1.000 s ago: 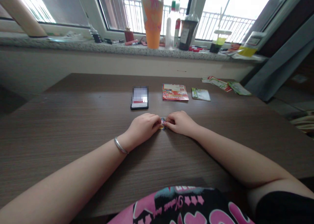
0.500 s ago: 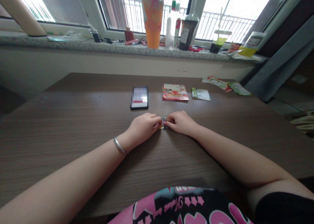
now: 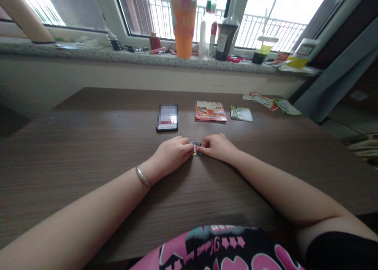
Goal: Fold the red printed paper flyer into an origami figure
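My left hand (image 3: pixel 171 153) and my right hand (image 3: pixel 217 147) meet at the middle of the brown wooden table (image 3: pixel 88 151). Both pinch a small, folded, colourful piece of paper (image 3: pixel 195 148) that rests on the tabletop between the fingertips. Most of the paper is hidden by my fingers. A silver bangle (image 3: pixel 143 176) circles my left wrist.
Beyond my hands lie a black phone (image 3: pixel 167 118), a red printed leaflet (image 3: pixel 210 110) and a green-white leaflet (image 3: pixel 241 113); more leaflets (image 3: pixel 265 100) sit far right. The windowsill (image 3: pixel 118 56) holds an orange cup (image 3: pixel 183 23), bottles and other cups.
My fingers have shifted slightly on the folded paper; hands and arms stay in the same place.
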Tool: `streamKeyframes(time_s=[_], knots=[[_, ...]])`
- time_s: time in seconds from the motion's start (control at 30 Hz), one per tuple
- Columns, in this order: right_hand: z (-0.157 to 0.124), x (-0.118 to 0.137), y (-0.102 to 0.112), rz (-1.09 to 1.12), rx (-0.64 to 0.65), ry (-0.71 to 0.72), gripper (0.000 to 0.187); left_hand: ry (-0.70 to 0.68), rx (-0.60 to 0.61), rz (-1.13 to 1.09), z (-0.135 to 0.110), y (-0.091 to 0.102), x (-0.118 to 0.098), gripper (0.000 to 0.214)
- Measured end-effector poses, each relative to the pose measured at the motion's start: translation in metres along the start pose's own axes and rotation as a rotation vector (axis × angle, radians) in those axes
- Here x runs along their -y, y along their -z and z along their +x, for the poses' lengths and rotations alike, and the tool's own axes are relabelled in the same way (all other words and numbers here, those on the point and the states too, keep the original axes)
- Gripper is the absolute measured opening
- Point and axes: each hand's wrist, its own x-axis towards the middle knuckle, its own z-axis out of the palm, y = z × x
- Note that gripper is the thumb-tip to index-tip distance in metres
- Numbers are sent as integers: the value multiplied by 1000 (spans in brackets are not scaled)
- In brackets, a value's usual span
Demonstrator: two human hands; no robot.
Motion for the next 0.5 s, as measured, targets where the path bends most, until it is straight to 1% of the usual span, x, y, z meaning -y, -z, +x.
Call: streamKeyframes(time_s=[0.2,0.4,0.5], knots=[[1,-1,1,-20,13,-20,35,-19,24,3,-1,5,-2,21],[0,-6,-2,-18,-2,1,33,-103,79,38,-1,15,0,26],[-1,-8,-3,-5,-24,10,32,-152,73,72,-3,16,-1,25]])
